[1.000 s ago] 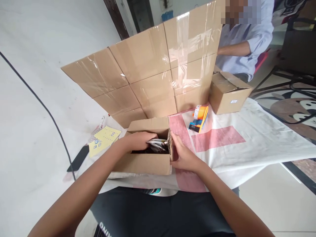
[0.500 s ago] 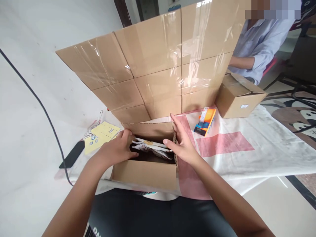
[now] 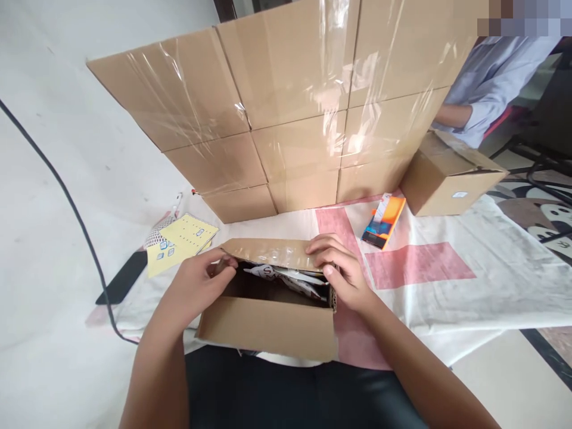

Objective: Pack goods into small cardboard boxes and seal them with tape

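Cardboard flap folding down over a small open box [image 3: 268, 325] at the near edge of the table [image 3: 447, 298].

Both hands press the far flap [image 3: 272, 253], glossy with tape: the left hand [image 3: 196, 289] has its fingers curled on the flap's left end, the right hand [image 3: 344, 274] lies flat on its right end with fingers bent over the edge, neither gripping anything. Half a second ago that flap stood upright and the right hand was open above the box. White printed packets [image 3: 286, 277] inside are partly hidden, their print unreadable. Behind stands a taped wall of stacked cartons [image 3: 290, 107]; an orange tape dispenser [image 3: 384, 220] lies near it. A co-worker's sleeve [image 3: 496, 83] is cut off at the far right corner.
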Motion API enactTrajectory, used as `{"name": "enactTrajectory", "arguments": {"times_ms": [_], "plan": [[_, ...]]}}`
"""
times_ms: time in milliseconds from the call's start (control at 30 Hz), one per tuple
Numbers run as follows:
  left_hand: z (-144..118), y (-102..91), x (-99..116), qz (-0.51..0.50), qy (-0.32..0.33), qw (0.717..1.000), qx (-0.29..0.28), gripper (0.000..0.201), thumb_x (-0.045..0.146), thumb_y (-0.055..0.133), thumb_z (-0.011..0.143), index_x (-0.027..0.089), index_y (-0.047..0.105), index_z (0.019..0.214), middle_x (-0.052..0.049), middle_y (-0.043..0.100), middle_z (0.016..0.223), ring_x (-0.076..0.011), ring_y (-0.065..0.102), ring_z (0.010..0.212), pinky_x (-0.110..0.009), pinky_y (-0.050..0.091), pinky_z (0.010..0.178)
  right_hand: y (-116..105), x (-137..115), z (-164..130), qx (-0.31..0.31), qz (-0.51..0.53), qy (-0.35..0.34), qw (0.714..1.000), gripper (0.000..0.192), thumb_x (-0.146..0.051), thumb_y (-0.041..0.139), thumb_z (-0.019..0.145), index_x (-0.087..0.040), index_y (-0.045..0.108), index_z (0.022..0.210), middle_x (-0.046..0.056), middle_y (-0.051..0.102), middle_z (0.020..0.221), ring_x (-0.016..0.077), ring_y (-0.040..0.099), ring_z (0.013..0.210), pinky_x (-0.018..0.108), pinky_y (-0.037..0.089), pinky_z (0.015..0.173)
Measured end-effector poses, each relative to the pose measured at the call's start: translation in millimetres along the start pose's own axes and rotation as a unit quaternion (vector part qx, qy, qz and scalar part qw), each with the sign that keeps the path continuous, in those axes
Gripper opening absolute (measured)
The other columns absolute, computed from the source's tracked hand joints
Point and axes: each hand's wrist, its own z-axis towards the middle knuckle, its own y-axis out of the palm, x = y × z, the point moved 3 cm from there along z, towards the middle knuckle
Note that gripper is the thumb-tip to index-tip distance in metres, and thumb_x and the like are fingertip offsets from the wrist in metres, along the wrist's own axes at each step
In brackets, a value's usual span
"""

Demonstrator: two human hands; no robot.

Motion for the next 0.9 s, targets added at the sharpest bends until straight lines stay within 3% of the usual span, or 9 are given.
{"name": "enactTrajectory", "arguments": {"times_ms": [100, 200, 333, 400, 500, 567, 667, 800, 900], "plan": [[1, -0.1, -11, -0.078, 0.022, 0.996, 0.02, 0.031, 0.054, 0.059, 0.086, 0.026, 0.071, 0.079, -0.006, 0.077, 0.104, -0.0318, 0.07, 0.106, -0.037, 0.055, 0.086, 1, 0, 0, 0.006, -0.006, 0.008, 1.0, 0.023, -0.029, 0.046, 0.106, -0.022, 0.062, 0.092, 0.009, 0.067, 0.107, 0.0257, 0.058, 0.107, 0.047, 0.047, 0.094], [-9, 5.7, -30, -0.123, 0.108, 0.986, 0.013, 0.064, 0.08, 0.053, 0.086, 0.027, 0.075, 0.115, -0.012, 0.065, 0.141, -0.039, 0.053, 0.14, -0.047, 0.051, 0.109, 0, 3, 1, 0.006, -0.006, 0.017, 1.0, 0.023, -0.03, 0.046, 0.106, -0.022, 0.063, 0.093, 0.009, 0.068, 0.108, 0.026, 0.059, 0.109, 0.048, 0.046, 0.095], [-42, 24.2, -59, -0.093, 0.248, 0.964, 0.006, 0.118, 0.092, 0.065, 0.064, 0.03, 0.037, 0.161, -0.016, 0.029, 0.171, -0.0463, 0.031, 0.154, -0.059, 0.037, 0.122, -1, 4, 1, 0.004, -0.001, 0.019, 1.0, 0.022, -0.03, 0.047, 0.105, -0.022, 0.063, 0.092, 0.009, 0.068, 0.107, 0.0263, 0.058, 0.109, 0.048, 0.046, 0.095], [-55, 30.9, -68, -0.037, 0.273, 0.96, 0.052, 0.096, 0.068, 0.079, 0.076, 0.034, 0.041, 0.157, -0.013, 0.032, 0.17, -0.0425, 0.038, 0.152, -0.056, 0.039, 0.121, 0, 4, 2, 0.002, -0.005, 0.016, 1.0, 0.022, -0.029, 0.048, 0.105, -0.023, 0.063, 0.09, 0.009, 0.068, 0.104, 0.0262, 0.058, 0.107, 0.048, 0.047, 0.094], [-57, 28.1, -63, -0.002, 0.237, 0.957, 0.166, 0.045, 0.036, 0.074, 0.085, 0.031, 0.062, 0.128, -0.008, 0.068, 0.134, -0.0331, 0.062, 0.129, -0.046, 0.051, 0.106, -1, 3, 5, -0.007, -0.006, -0.005, 1.0, 0.021, -0.027, 0.052, 0.103, -0.023, 0.063, 0.086, 0.008, 0.07, 0.1, 0.0257, 0.059, 0.104, 0.048, 0.048, 0.095], [-45, 20.3, -53, -0.011, 0.142, 0.961, 0.238, 0.046, 0.039, 0.078, 0.08, 0.028, 0.06, 0.12, -0.004, 0.073, 0.104, -0.0316, 0.069, 0.11, -0.044, 0.055, 0.091, -2, 4, 6, -0.015, -0.004, -0.022, 1.0, 0.023, -0.027, 0.053, 0.103, -0.023, 0.062, 0.082, 0.007, 0.071, 0.099, 0.0256, 0.06, 0.103, 0.048, 0.049, 0.094], [-20, 13.8, -25, 0.019, 0.07, 0.963, 0.259, 0.071, 0.051, 0.084, 0.073, 0.025, 0.051, 0.13, -0.007, 0.069, 0.108, -0.0331, 0.067, 0.108, -0.045, 0.053, 0.085, -1, 10, 4, -0.02, 0.016, 0.004, 1.0, 0.026, -0.031, 0.049, 0.105, -0.025, 0.066, 0.086, 0.006, 0.072, 0.101, 0.0259, 0.061, 0.107, 0.048, 0.049, 0.097], [-14, 25.4, 20, 0.104, 0.293, 0.93, 0.197, 0.009, 0.027, 0.059, 0.099, 0.028, 0.066, 0.103, -0.004, 0.068, 0.112, -0.0241, 0.065, 0.108, -0.043, 0.043, 0.095, -5, 20, -5, 0.095, 0.105, 0.124, 0.982, 0.03, -0.041, 0.051, 0.105, -0.035, 0.059, 0.133, 0.006, 0.062, 0.139, 0.026, 0.064, 0.121, 0.051, 0.051, 0.108], [-34, 44.1, 36, 0.085, 0.434, 0.881, 0.171, 0.019, 0.014, 0.055, 0.099, 0.028, 0.069, 0.099, -0.001, 0.072, 0.101, -0.0194, 0.066, 0.097, -0.038, 0.043, 0.09, -35, 18, -15, 0.23, 0.062, 0.143, 0.96, 0.035, -0.041, 0.06, 0.1, -0.034, 0.055, 0.134, 0.006, 0.056, 0.147, 0.0244, 0.067, 0.119, 0.047, 0.055, 0.103]]}}
